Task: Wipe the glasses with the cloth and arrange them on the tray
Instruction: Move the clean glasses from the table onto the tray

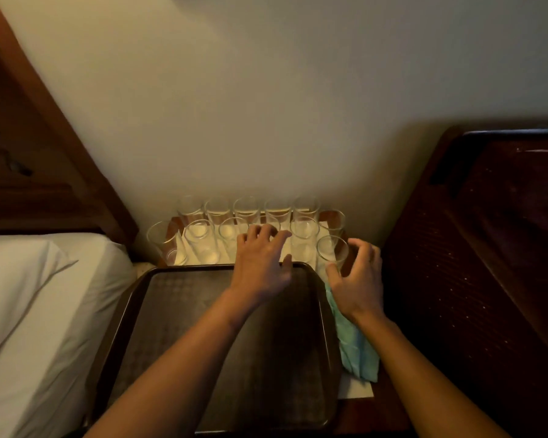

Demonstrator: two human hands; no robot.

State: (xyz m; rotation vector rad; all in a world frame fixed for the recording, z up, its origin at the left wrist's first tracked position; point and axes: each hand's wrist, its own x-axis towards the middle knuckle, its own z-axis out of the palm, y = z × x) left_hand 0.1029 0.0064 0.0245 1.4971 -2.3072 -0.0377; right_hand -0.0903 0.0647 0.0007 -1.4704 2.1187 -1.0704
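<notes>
Glass tumblers, about a dozen of these glasses [246,210], stand upright in two rows against a pale wall [266,90], just above the middle of the frame. They sit on a white paper liner [285,249] on a small wooden table [388,412].

Below them, filling the lower centre, I see a dark brown tray [117,327] with a raised rim. Its far edge lies just beside the front row of glasses, and none of them stands on it.

A pale green cloth [358,346] lies crumpled along the tray's right edge, on the table, partly under the right wrist.

Two bare forearms reach up from the bottom of the frame. The left hand [263,260] is over the middle of the front row, palm down, fingers spread and arched over the glass tops, thumb held out sideways above the tray's far rim. It grips nothing that I can make out.

The right hand [358,279] curls round the nearest glass [332,251], at the right end of the group, thumb on the near side and fingers on the far right side.

White bedding [29,311] fills the lower left, with a wooden headboard [29,121] above it. Dark furniture [487,248] fills the right side.
</notes>
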